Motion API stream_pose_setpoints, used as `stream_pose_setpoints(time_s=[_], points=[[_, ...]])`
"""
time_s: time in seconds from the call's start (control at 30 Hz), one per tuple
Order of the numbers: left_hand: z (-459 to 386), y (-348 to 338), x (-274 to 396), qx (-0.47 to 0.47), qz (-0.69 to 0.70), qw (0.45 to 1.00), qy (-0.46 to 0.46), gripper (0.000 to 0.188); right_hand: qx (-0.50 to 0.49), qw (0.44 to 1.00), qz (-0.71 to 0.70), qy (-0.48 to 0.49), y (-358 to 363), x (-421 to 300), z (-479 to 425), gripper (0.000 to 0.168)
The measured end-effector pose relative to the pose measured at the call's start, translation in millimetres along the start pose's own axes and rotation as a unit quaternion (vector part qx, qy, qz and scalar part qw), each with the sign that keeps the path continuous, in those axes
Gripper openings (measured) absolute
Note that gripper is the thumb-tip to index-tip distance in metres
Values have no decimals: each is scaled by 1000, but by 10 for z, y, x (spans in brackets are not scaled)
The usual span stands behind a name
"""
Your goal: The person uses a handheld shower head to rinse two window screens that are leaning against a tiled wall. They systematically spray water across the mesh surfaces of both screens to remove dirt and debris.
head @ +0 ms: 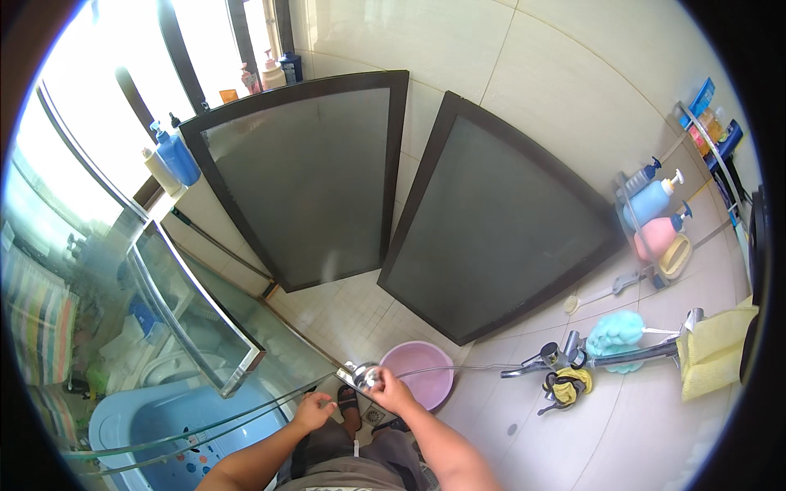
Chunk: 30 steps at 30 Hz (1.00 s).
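Note:
My right hand (391, 391) grips a chrome handheld shower head (367, 375), with a thin metal hose (466, 368) running right from it. A faint water spray reaches towards the left framed window screen (307, 184), which has dark mesh and a brown frame. A second framed screen (497, 227) leans beside it against the tiled wall. My left hand (315, 411) is held low in front of my body, fingers loosely bent, with nothing visible in it. A pink plastic basin (435, 375) sits on the floor just beyond my right hand.
To the left stand a glass shower partition (190, 307) and a blue plastic tub (110, 417). Pump bottles line the window ledge (166, 202) and a corner rack (642, 251). A shower mixer (552, 356) with a turquoise bath puff (614, 334) projects from the right wall.

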<state>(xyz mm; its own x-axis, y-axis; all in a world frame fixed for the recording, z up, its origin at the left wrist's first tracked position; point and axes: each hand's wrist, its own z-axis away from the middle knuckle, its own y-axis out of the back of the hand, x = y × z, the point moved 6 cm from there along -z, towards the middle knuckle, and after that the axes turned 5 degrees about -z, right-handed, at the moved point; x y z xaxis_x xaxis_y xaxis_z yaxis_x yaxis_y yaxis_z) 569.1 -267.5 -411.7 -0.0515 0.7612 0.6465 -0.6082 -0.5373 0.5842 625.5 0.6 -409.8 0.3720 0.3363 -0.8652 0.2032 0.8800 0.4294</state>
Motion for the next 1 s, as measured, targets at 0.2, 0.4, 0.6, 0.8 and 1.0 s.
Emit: stream_pose_setpoints(time_s=[0.2, 0.4, 0.6, 0.8, 1.0], points=[[-37, 6, -51, -12, 8, 1000, 5, 38, 203, 968, -75, -128, 198, 98, 20, 62], [-20, 33, -21, 6, 9, 1000, -6, 38, -41, 997, 50, -29, -5, -98, -92, 70], [-25, 64, 15, 14, -7, 1000, -15, 40, 239, 964, -50, -107, 312, -105, -147, 71], [-30, 45, -19, -8, 3, 1000, 4, 39, -42, 997, 55, 15, 9, -356, -247, 66], [-17, 62, 2, 5, -16, 1000, -18, 41, 204, 975, -55, -75, 359, -337, -299, 60]])
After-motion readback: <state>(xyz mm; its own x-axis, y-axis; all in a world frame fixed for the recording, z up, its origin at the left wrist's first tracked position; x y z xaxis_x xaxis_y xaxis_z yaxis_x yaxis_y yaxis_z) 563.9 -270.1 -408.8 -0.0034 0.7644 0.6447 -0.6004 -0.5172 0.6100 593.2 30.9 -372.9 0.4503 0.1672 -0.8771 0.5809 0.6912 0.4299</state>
